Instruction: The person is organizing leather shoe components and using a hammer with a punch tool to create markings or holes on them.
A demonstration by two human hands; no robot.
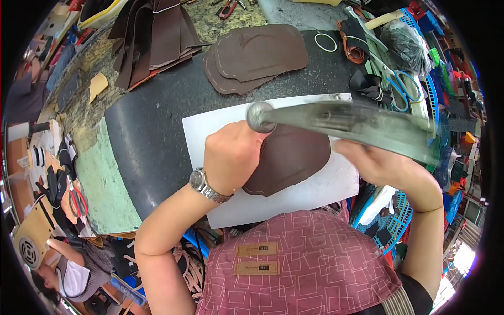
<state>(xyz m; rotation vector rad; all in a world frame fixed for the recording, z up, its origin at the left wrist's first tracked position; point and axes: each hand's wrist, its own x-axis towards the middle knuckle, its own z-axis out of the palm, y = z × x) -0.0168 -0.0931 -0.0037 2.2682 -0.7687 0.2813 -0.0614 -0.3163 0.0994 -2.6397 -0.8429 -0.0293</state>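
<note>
Head view: clenching left hand (pixel 231 155) over the left part of a dark brown leather piece (pixel 296 163), wearing a metal-band wristwatch (pixel 198 180) on that wrist. Not seeing inside the fist, so can't tell if grasping anything there. Seeing a round-headed hammer (pixel 346 121) with motion blur, pointing its round end left, overlapping the fist's upper edge; can't tell if touching. Bending right hand (pixel 375 160) in toward the hammer, hiding partly behind the blurred shaft, fingers included; can't tell if gripping.

Finding the leather piece lying flat on a white board (pixel 338 184), sitting between both hands. Laying the board over a black mat (pixel 149 142). Spotting overlapping brown leather panels (pixel 260 52) beyond the board, showing pale dots along the edges; a white ring (pixel 325 42) lying just right of them. Seeing a bundle of brown leather strips (pixel 163 39) lying upper left, blue-handled scissors (pixel 395 80) lying at right, red-handled scissors (pixel 79 203) at far left. Also catching another person (pixel 73 275) at lower left, well apart from the work.
</note>
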